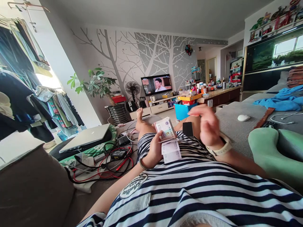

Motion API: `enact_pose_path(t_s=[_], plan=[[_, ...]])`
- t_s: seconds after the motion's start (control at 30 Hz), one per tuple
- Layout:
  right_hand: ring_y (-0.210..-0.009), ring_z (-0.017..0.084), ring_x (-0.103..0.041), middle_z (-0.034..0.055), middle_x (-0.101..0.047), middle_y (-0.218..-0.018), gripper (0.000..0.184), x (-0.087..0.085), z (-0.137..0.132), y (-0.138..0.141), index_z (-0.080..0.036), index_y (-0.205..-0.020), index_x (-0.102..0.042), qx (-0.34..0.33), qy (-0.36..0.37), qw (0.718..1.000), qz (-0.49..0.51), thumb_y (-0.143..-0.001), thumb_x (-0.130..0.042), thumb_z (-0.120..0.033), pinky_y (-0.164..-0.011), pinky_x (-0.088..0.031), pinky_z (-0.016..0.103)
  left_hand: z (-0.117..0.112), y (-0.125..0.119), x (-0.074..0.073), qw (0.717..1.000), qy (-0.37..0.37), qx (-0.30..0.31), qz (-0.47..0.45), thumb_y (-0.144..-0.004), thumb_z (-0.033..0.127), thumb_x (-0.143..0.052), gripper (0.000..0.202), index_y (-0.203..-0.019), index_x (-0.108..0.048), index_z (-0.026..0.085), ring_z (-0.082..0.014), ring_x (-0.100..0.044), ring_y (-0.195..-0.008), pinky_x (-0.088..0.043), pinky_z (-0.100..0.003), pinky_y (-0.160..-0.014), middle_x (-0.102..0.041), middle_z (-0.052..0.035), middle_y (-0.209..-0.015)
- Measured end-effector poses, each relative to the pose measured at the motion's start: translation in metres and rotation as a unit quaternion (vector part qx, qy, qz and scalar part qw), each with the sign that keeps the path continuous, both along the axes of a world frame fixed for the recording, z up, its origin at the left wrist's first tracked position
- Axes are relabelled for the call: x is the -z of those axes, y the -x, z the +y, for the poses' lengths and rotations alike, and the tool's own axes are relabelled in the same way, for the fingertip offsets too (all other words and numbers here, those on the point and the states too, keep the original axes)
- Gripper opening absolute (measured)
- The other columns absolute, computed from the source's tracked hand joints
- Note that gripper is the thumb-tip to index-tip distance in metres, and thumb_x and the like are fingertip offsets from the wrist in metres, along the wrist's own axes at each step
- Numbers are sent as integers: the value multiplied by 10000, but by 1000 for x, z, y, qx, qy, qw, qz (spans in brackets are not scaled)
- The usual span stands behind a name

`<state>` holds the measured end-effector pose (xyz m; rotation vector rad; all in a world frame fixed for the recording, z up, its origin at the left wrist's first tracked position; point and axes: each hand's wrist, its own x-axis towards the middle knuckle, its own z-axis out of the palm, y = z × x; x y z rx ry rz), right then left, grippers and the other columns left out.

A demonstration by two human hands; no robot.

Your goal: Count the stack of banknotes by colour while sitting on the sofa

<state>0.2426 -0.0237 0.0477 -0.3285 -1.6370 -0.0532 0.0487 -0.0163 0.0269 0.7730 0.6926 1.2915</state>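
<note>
My left hand point(154, 149) is closed around a stack of banknotes point(165, 129) above my lap. The top note shows a large 5. Below the thumb, pale banknote ends point(171, 152) hang down over the striped cloth. To the right, my right hand point(207, 126) is raised apart from the stack, blurred by motion. Its fingers are bent and spread from the thumb, with nothing visible between them. A watch with a pale strap point(221, 147) is on that wrist. A dark phone point(187, 129) rests on my thigh between the two hands.
Tangled cables point(118, 154) and a laptop point(86, 137) lie on the left. At right are a green neck pillow point(265, 148), a white mouse point(243, 118) and blue cloth point(281, 98). Ahead stand a cluttered table point(222, 94), a blue bin point(182, 112) and a television point(156, 85).
</note>
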Motion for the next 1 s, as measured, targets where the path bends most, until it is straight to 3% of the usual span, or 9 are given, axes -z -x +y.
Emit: enact_pose_path(t_s=[0.07, 0.2, 0.33, 0.47, 0.53, 0.6, 0.7, 1.0], plan=[[-1089, 266, -617, 116, -640, -1190, 539, 5, 3, 25, -218, -1242, -608, -35, 19, 999, -13, -1005, -323, -609, -933, -512, 435, -3, 9, -2, 1000, -18, -9, -4, -943, 260, -445, 398, -1271, -619, 120, -271, -729, -999, -575, -397, -915, -776, -75, -891], [-1232, 274, -557, 126, -623, -1279, 570, 17, -2, 72, -200, -1280, -580, -101, 58, 986, -121, -988, -356, -635, -1064, -422, 448, -7, 28, -1, 997, -50, -61, -13, -906, 175, -491, 316, -1161, -665, 108, -236, -730, -898, -570, -318, -850, -744, -44, -746], [-941, 237, -665, 102, -718, -1001, 609, 30, -5, 79, -184, -1153, -646, -164, 126, 968, -141, -960, -363, -688, -884, -501, 391, 0, 33, 7, 999, -41, -30, -10, -884, 225, -535, 206, -971, -693, 124, -229, -721, -828, -565, -293, -791, -682, -29, -622], [-622, 163, -603, 45, -673, -710, 639, 40, 5, 75, -167, -923, -659, -239, 214, 944, -79, -939, -353, -727, -635, -484, 297, 8, 32, 14, 1000, -2, 14, -2, -860, 280, -542, 237, -955, -681, 113, -265, -732, -764, -589, -374, -751, -699, -53, -639], [-567, 144, -553, 17, -617, -629, 568, 43, 14, 76, -176, -804, -617, -206, 240, 949, -17, -937, -419, -692, -577, -441, 270, 11, 31, 16, 1000, -9, -14, -9, -851, 252, -548, 264, -1030, -679, 108, -257, -739, -763, -594, -374, -764, -737, -64, -717], [-540, 132, -503, -13, -547, -576, 473, 46, 24, 77, -193, -716, -552, -126, 252, 959, 44, -899, -558, -630, -543, -395, 256, 14, 30, 18, 999, -23, -34, -21, -849, 229, -549, 317, -1110, -672, 96, -255, -746, -805, -594, -370, -803, -764, -84, -813], [-556, 137, -490, -23, -528, -585, 422, 49, 35, 79, -209, -693, -508, -30, 267, 960, 78, -819, -681, -572, -552, -382, 259, 18, 30, 23, 999, -35, -23, -32, -828, 231, -577, 398, -1187, -655, 78, -271, -747, -883, -592, -378, -845, -776, -114, -942], [-571, 135, -457, -36, -487, -576, 355, 52, 44, 78, -212, -661, -463, 25, 255, 965, 52, -841, -641, -461, -575, -347, 263, 16, 32, 24, 996, -83, -33, 21, -753, 178, -655, 495, -1244, -634, 123, -289, -747, -903, -590, -396, -867, -780, -91, -938]])
